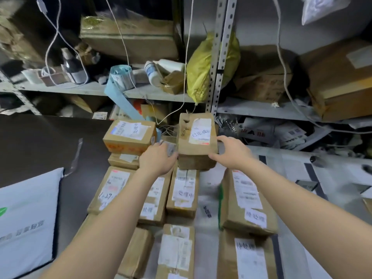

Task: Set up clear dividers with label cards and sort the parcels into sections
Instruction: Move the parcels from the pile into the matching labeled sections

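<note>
A small brown parcel point(196, 135) with a white handwritten label sits on top of another box at the back of the pile. My right hand point(231, 151) grips its right front corner. My left hand point(159, 158) is at its left side, fingers against the edge and partly blurred. Several more cardboard parcels with white labels lie in rows below, among them one point(183, 191) in the middle and one point(247, 200) on the right. Another labelled parcel point(129, 135) tops a stack at the left. I cannot make out any clear divider.
A metal rack point(219, 57) stands behind, its shelves crowded with boxes, a yellow bag point(199, 71), bottles and a blue paper roll point(120, 77). White cords hang down in front. A large white bag point(28, 216) lies at the left; grey mailers lie at the right.
</note>
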A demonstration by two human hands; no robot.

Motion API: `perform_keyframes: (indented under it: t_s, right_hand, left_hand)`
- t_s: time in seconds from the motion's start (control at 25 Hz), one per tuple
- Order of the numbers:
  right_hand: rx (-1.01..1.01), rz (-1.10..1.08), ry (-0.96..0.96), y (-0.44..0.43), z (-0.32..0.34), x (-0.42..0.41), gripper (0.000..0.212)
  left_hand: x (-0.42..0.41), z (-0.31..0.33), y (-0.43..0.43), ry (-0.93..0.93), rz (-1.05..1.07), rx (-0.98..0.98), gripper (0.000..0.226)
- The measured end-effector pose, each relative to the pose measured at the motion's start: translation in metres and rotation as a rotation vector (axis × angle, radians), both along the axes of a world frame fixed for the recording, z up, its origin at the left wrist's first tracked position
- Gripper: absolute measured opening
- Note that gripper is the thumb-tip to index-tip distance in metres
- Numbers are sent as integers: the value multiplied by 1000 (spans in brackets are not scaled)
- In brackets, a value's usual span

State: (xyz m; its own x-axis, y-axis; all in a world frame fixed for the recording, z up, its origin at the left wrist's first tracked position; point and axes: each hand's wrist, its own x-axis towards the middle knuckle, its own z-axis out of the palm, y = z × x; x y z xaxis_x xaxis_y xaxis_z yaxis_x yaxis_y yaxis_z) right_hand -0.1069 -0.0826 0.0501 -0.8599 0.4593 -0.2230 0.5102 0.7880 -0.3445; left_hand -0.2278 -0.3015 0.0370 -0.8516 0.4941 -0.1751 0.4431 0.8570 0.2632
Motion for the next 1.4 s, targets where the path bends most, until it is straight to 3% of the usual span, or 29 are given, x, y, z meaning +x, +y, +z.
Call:
perform_keyframes:
  t_s: [0.2, 0.28, 0.36, 0.48, 0.64, 0.88, 1.04, 1.2, 1.4]
  right_hand:
    - [-269, -275, 129, -1, -19, -59, 86]
    - [-401, -397, 206, -4, -29, -66, 77]
    - [-493, -470, 275, -6, -39, -66, 61]
    - [-559, -531, 325, -14, -42, -60, 49]
    - [-585, -534, 351, -25, -26, -35, 47]
    - [-585, -507, 541, -24, 34, 43, 41]
    - [-538, -515, 656, -2, 73, 138, 46]
    - [-483, -533, 730, 31, 97, 269, 44]
    - [-459, -599, 761, 82, 108, 428, 41]
  left_hand:
    - [-51, -26, 47, -343, 29, 301, 67]
    - [-54, -41, 53, -531, 66, 474, 68]
    - [-51, -49, 58, -605, 96, 609, 67]
    - [-44, -52, 59, -567, 112, 629, 64]
    - [-22, -34, 49, -515, 96, 639, 66]
    - [41, 42, 50, -243, 12, 577, 65]
    - [129, 96, 77, -151, -92, 579, 62]
    - [253, 124, 119, -124, -181, 601, 44]
    - [389, 128, 180, -167, -295, 636, 51]
